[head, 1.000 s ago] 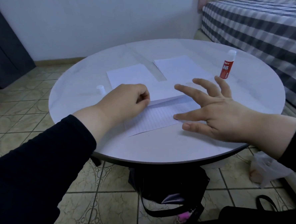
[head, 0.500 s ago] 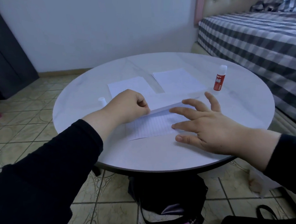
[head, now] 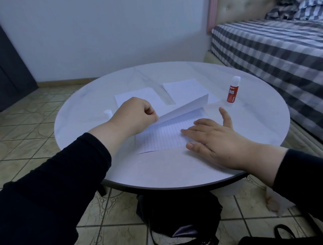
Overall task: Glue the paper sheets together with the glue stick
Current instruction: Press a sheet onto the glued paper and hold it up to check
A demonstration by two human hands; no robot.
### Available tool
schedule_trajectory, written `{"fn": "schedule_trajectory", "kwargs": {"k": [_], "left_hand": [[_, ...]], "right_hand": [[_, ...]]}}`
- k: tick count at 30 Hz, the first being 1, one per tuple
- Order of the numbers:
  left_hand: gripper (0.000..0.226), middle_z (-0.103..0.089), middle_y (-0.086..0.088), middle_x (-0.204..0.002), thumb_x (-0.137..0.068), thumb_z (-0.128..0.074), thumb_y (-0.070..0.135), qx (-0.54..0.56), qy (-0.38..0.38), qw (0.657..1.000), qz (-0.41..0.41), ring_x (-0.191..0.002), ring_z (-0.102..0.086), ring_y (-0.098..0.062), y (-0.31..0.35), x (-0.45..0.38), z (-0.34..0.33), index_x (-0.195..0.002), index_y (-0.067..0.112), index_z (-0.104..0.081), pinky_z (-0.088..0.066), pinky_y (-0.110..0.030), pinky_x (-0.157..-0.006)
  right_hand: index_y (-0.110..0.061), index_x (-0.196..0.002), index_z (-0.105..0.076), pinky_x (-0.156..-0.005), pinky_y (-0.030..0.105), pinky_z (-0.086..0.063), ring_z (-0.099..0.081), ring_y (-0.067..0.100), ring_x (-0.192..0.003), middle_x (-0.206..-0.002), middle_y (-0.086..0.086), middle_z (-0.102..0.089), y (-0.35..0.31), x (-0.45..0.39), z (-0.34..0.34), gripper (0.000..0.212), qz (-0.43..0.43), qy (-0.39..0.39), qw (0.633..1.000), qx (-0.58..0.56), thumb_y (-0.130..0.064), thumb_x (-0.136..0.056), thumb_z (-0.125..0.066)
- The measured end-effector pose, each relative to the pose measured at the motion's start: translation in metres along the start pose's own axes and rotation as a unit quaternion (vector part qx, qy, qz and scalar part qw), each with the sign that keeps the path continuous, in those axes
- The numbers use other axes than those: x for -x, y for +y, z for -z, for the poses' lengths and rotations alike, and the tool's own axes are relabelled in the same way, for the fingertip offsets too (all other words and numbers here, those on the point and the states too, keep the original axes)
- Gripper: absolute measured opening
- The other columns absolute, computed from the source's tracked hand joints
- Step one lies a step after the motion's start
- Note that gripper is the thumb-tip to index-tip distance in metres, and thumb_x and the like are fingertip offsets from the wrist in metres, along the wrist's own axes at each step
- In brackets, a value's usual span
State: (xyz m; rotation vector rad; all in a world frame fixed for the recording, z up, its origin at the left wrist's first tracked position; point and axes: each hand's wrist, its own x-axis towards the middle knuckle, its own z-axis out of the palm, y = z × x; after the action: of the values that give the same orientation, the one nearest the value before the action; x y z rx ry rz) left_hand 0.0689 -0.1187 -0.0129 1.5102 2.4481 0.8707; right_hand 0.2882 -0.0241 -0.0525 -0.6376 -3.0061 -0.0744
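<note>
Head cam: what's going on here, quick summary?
A person sits at a round table gluing paper. The left hand pinches the edge of a sheet and holds it lifted above a lined sheet, which the right hand presses flat with straight fingers. The glue stick stands upright, untouched, off to the right; a small white cap sits on the table behind the left wrist. Two more sheets lie farther back.

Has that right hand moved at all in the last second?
Yes. The right hand has come down toward the left: it hovered with spread fingers past the lined sheet's right edge, and now lies flat on that sheet.
</note>
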Motion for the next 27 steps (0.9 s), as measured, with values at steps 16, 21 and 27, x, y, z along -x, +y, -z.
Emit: {"fn": "schedule_trajectory", "kwargs": {"k": [16,21,27], "left_hand": [[0.016,-0.053,0.01,-0.065,-0.088,-0.058,0.02,-0.069,0.08,0.994,-0.037,-0.058,-0.046,-0.007,0.007,-0.034,0.031,-0.081,0.008,-0.067,-0.035,-0.024,-0.05],[0.017,-0.053,0.007,-0.064,-0.088,-0.06,0.018,-0.059,0.095,0.994,-0.007,-0.056,-0.046,-0.011,0.004,-0.053,0.049,-0.083,0.003,-0.067,-0.033,-0.024,-0.05],[0.021,-0.061,-0.009,-0.069,-0.086,-0.056,0.017,-0.101,0.148,0.984,0.014,-0.067,-0.052,-0.026,-0.009,-0.068,0.067,-0.081,0.0,-0.065,-0.039,-0.028,-0.056]], "right_hand": [[-0.029,-0.143,-0.041,-0.107,0.054,0.029,-0.03,0.001,-0.14,-0.149,-0.017,-0.039,0.007,-0.01,0.009,0.051,-0.005,-0.053,0.998,-0.039,-0.049,-0.101,-0.019],[-0.033,-0.145,-0.039,-0.107,0.055,0.03,-0.026,-0.003,-0.141,-0.151,-0.018,-0.037,0.01,-0.012,0.009,0.052,-0.004,-0.063,0.997,-0.042,-0.051,-0.101,-0.018],[-0.029,-0.143,-0.044,-0.115,0.044,0.022,-0.026,-0.004,-0.14,-0.15,-0.017,-0.039,0.011,-0.013,0.009,0.049,0.008,-0.048,0.997,-0.064,-0.046,-0.102,-0.022]]}}
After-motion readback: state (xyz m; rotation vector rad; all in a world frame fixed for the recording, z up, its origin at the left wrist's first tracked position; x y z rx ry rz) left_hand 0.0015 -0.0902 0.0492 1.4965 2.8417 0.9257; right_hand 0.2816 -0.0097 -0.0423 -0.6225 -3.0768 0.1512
